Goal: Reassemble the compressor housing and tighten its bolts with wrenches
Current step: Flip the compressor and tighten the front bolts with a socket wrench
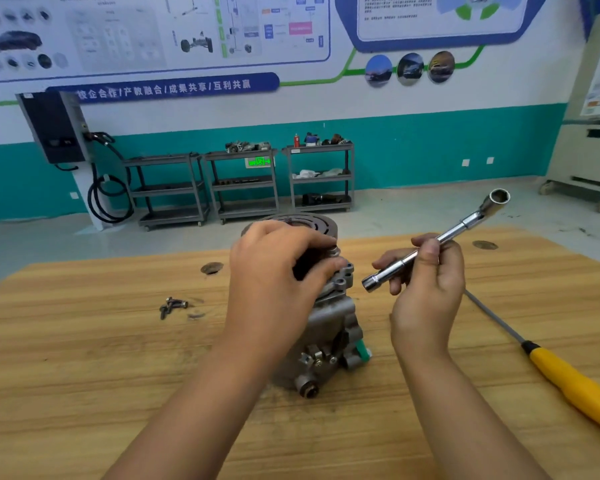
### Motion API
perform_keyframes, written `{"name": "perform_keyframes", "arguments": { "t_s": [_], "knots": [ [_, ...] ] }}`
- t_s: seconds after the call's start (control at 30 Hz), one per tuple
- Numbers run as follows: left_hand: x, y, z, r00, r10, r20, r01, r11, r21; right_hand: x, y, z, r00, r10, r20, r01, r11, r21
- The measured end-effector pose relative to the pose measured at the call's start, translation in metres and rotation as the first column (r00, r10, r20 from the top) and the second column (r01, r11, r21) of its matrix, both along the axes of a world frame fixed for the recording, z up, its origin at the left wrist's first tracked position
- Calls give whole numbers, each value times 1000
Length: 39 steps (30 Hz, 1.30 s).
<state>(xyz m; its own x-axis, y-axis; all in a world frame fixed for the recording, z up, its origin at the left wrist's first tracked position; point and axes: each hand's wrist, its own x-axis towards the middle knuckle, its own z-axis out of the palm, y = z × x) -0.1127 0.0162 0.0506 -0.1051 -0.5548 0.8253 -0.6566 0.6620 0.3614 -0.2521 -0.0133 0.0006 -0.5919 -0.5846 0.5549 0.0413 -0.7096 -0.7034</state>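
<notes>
The compressor [329, 327] stands near the middle of a wooden table [84, 358], its grooved clutch plate [298, 220] at the far end and a small port facing the near side. The left hand [274, 271] lies over its upper part, fingers and thumb curled round the body just behind the bolt flange. Whether a fingertip also holds a bolt there cannot be told. The right hand [426, 285] hovers just to the right of the compressor, apart from it, its fingers wrapped round the shaft of a socket wrench [458, 230]. The wrench is held slantwise in the air, one socket end pointing down-left toward the flange and the open hex end up and to the right, past the table's far edge. A few loose bolts [174, 305] lie together on the wood well to the left of the compressor, with a wide stretch of tabletop between them and the left edge. A yellow-handled screwdriver [568, 379] lies diagonally on the right, its tip near the right wrist and its handle close to the right edge. Two round holes [211, 268] [485, 244] sit near the far edge. Beyond the table the floor runs to three grey shelf carts [243, 181] against the wall.
</notes>
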Motion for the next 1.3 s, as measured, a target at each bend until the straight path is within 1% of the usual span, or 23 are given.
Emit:
{"name": "perform_keyframes", "arguments": {
  "t_s": [0.1,0.23,0.4,0.5,0.6,0.73,0.87,1.0,1.17,1.23,1.3],
  "knots": [
    [-8,-9,-11,991,100,86,-95,994,-52,-2,-2,-1,998,55,4,-55,998,20],
    [-13,-16,-23,972,198,127,-191,980,-63,-6,-5,1,988,152,5,-152,988,19],
    [-12,-18,-27,975,188,116,-178,980,-90,-7,-9,-2,966,259,-14,-257,965,58],
    [-10,-19,-25,981,176,84,-167,981,-103,-7,-10,-2,957,289,-20,-287,955,73],
    [-7,-21,-24,977,172,124,-154,978,-139,-7,-9,-1,955,296,-34,-291,952,93],
    [-8,-23,-28,970,162,181,-134,979,-157,-6,-2,-2,962,262,-77,-253,962,101],
    [-6,-26,-33,974,154,169,-124,977,-173,-2,5,0,938,326,-117,-315,944,101],
    [-5,-27,-39,979,142,149,-113,976,-186,-1,8,8,906,386,-176,-377,922,81],
    [-4,-28,-44,983,140,122,-112,971,-212,1,9,27,892,404,-205,-401,914,58],
    [-5,-29,-45,981,154,120,-125,967,-220,-1,4,42,889,394,-234,-392,918,57],
    [-6,-29,-46,980,161,115,-132,965,-225,-5,-1,60,880,366,-304,-361,930,74]
  ]
}}
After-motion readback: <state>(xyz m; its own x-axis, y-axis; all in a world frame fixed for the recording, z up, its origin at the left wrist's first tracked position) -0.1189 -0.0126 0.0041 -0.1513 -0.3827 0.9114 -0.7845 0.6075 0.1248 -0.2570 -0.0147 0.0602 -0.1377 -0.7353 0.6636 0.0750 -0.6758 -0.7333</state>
